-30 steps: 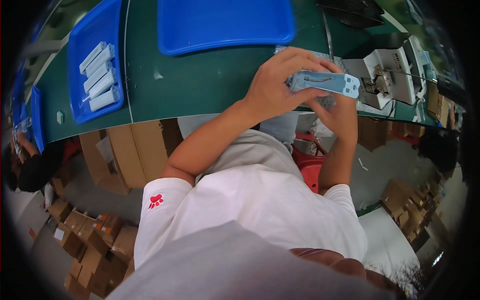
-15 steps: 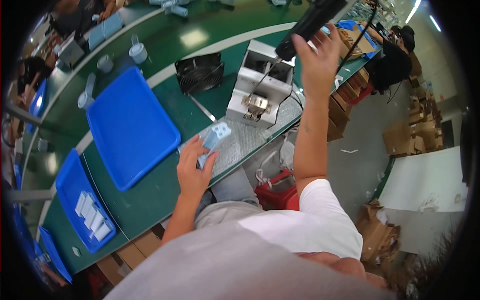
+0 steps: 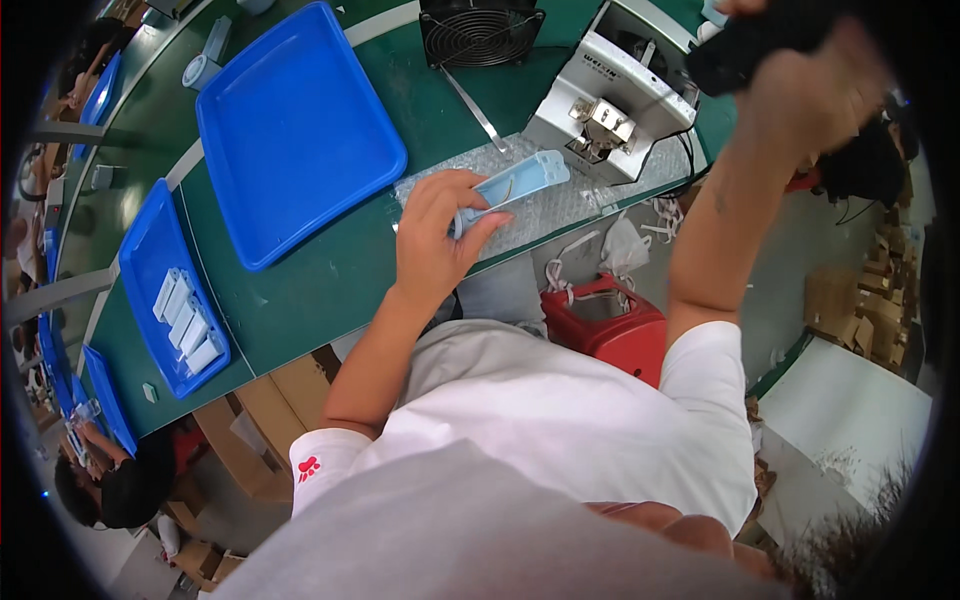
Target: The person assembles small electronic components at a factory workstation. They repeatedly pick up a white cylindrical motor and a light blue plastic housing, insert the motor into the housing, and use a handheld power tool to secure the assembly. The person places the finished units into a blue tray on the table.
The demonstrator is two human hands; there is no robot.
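My left hand [image 3: 440, 235] presses a light blue plastic housing [image 3: 518, 182] down on a sheet of bubble wrap [image 3: 560, 200] at the near edge of the green workbench [image 3: 330, 290]. The fingers lie over the near end of the housing. My right hand [image 3: 815, 85] is raised high at the upper right and is closed around a black handheld tool [image 3: 745, 50]. A grey bench machine [image 3: 610, 105] stands just beyond the bubble wrap.
A large blue tray [image 3: 290, 130] lies left of my left hand. A smaller blue tray [image 3: 170, 290] with several white parts sits farther left. A black fan [image 3: 480, 30] stands at the back. A red bin [image 3: 605, 320] and cardboard boxes are below the bench. Another person [image 3: 110, 480] works at lower left.
The blue housing went from both hands in front of my chest down onto the bubble wrap under my left hand. My right hand rose and took hold of the black tool.
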